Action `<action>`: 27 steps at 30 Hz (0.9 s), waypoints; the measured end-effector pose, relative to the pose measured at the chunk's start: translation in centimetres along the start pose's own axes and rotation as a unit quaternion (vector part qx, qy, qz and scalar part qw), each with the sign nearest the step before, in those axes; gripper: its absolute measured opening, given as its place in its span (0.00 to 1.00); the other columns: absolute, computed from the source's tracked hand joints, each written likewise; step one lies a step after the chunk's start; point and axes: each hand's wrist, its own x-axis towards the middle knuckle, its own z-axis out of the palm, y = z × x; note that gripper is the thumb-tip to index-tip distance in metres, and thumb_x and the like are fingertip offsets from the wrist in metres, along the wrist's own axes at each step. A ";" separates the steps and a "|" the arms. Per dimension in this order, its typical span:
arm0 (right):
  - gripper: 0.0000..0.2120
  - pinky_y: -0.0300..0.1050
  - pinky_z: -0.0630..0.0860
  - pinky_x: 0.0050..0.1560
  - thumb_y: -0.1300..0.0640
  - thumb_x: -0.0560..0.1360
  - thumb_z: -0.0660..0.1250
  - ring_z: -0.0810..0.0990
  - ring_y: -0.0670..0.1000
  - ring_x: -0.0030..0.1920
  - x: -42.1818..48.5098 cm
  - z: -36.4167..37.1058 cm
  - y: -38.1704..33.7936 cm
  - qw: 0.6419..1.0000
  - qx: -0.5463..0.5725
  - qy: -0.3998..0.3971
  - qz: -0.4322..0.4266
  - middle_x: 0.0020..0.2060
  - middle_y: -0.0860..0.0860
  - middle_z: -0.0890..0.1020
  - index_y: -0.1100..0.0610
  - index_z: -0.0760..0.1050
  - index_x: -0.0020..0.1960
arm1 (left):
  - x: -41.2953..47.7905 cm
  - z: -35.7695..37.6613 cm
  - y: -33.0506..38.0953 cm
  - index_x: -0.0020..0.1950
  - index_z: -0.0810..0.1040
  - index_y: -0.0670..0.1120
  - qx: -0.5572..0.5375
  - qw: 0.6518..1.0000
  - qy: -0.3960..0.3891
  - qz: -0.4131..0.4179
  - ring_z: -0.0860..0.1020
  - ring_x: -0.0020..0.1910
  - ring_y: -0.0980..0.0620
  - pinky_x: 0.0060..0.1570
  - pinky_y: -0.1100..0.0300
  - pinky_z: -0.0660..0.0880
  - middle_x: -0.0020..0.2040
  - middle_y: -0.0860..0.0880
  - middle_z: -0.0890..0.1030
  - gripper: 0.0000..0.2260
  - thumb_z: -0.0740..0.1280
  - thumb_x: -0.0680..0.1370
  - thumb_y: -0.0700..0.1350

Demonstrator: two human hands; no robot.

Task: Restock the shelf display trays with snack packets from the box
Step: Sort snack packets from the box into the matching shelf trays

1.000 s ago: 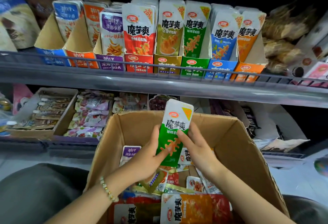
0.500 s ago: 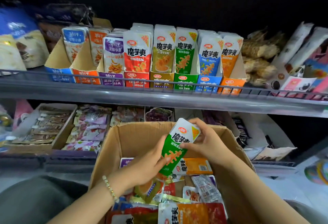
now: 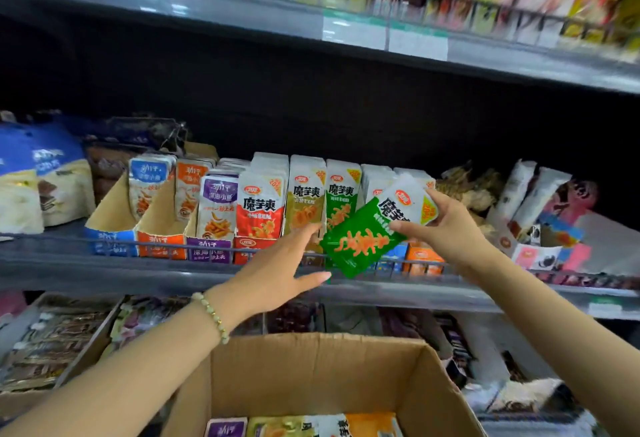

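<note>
Nearest you: one open cardboard box (image 3: 311, 374), with loose snack packets (image 3: 304, 426) lying flat in the bottom.

Above the box, left: your left hand (image 3: 277, 274), a bead bracelet (image 3: 212, 315) on the wrist. Its fingers (image 3: 304, 232) were straight and close together, the thumb spread apart, and they held nothing. The tips reached the tray fronts; you could not tell whether they touched.

Above the box, right: your right hand (image 3: 450, 232), thumb on the front and the other fingers behind, pinching the white top end of one green snack packet (image 3: 356, 242). The packet was tilted, lower end down and left, in front of the middle shelf's edge (image 3: 138, 274) and wire rail.

Behind it, on the middle shelf: a row of display trays (image 3: 207, 249) side by side, packets standing upright in each. The upright green packets (image 3: 341, 201) stood just behind the held one.

Farthest: an upper shelf (image 3: 242, 17), its goods blurred.
</note>
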 end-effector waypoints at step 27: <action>0.38 0.46 0.67 0.63 0.49 0.73 0.72 0.69 0.55 0.69 12.4 5.8 0.0 0.804 -0.565 -0.170 -0.079 0.71 0.53 0.70 0.51 0.57 0.77 | 8.7 0.7 -3.3 0.50 0.82 0.54 0.016 0.999 -0.005 0.031 0.73 0.37 0.64 0.35 0.70 0.65 0.42 0.60 0.78 0.08 0.67 0.76 0.55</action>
